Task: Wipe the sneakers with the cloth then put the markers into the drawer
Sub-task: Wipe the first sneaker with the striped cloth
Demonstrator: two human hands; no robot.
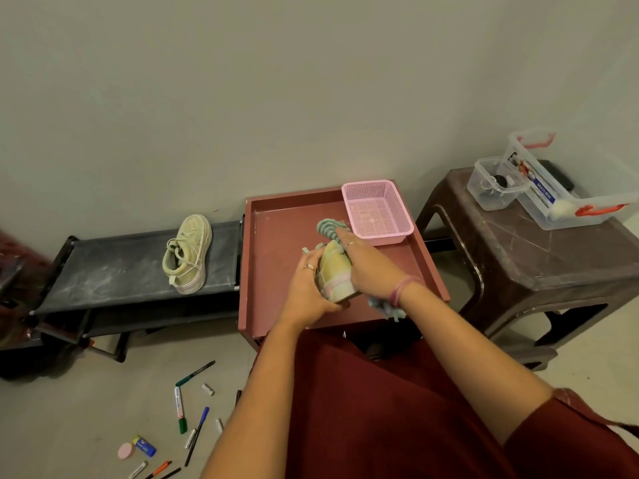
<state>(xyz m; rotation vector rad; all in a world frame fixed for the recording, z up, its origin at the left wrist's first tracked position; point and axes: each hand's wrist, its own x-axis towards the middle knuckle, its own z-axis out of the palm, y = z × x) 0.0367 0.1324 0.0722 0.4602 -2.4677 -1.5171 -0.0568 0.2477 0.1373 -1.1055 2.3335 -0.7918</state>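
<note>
Wiping step in hand: left hand (307, 281) grips one sneaker (333, 271) over the red counter (276, 236), right hand (363, 267) presses the cloth (328, 229) on it. Second sneaker (188, 254) waits on the rack (114, 271) (likely next); markers (179, 409) lie on the floor, drawer step not begun

Before you, the red tray-top bench (276, 236) carries a pink basket (377, 212). The dark shoe rack (114, 267) to your left bears one sneaker (188, 254). Markers (179, 409) lie scattered on the floor (86, 409).

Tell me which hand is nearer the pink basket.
Right. The right hand presses the cloth on the sneaker just in front of the pink basket; the left hand grips the sneaker's other side, farther from it.
</note>
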